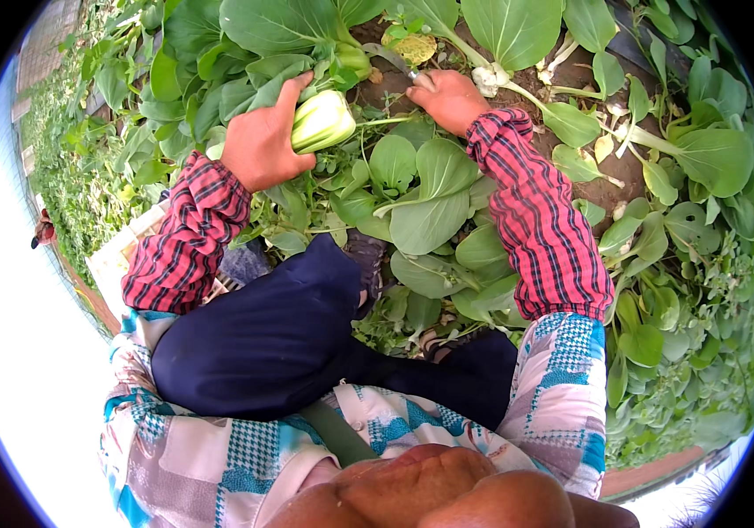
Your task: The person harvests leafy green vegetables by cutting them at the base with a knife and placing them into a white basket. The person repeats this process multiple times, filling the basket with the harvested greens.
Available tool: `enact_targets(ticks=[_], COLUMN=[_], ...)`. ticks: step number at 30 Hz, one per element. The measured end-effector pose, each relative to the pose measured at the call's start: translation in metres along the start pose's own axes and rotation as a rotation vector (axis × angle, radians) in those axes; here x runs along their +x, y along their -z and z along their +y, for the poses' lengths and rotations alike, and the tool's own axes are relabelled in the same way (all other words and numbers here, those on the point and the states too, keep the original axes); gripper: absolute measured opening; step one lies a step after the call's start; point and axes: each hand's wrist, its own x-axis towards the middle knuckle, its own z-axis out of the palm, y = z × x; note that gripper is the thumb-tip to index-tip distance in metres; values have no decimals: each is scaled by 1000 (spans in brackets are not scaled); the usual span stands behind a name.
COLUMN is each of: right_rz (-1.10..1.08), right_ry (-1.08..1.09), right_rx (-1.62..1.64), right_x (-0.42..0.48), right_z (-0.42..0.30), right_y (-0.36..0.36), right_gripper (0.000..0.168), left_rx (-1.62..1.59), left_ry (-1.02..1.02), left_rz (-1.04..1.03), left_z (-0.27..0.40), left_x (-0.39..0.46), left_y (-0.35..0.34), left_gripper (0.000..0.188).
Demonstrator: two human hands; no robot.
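Observation:
My left hand is closed around a head of bok choy, its pale, thick base pointing right and its leaves trailing up and left. In my right hand is a small sickle with a curved metal blade; only a short part of its handle shows. The blade's tip reaches the base of another bok choy plant, just above the held head. Whether the blade touches that base I cannot tell. Broad green leaves lie below, between my two forearms.
A light plastic crate stands left of my knee, partly hidden by my sleeve. Loose leaves and trimmed stalks lie on brown soil at right. A yellowed leaf is near the blade. Dense plants fill the upper left.

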Motion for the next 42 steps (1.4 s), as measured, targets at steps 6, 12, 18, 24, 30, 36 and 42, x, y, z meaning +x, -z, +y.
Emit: enact_targets(ticks=[6,12,18,24,30,36,42], right_rz=[133,144,143,71,168,150,201], right_ry=[49,115,-23,3,33,97,135], right_rx=[-185,-229,-280,-131,5,-51,-97], right_x=[6,5,0,-18,-32,-23,8], right_z=[1,2,-5,8,26,8,-18], right_y=[-1,-4,-6,5,14,25,13], right_gripper=[37,33,32,40,34,34,23], left_rx=[0,-81,218,140,125,79,157], left_ry=[26,-136,21,141,160,135,59], left_rz=[-34,-213,-92,-206,-195,-195,-202], left_z=[7,56,44,20,26,27,31], left_x=[1,13,57,48,35,34,40], left_y=[2,40,41,40,30,30,33], left_gripper=[93,99,100,98,87,86,97])
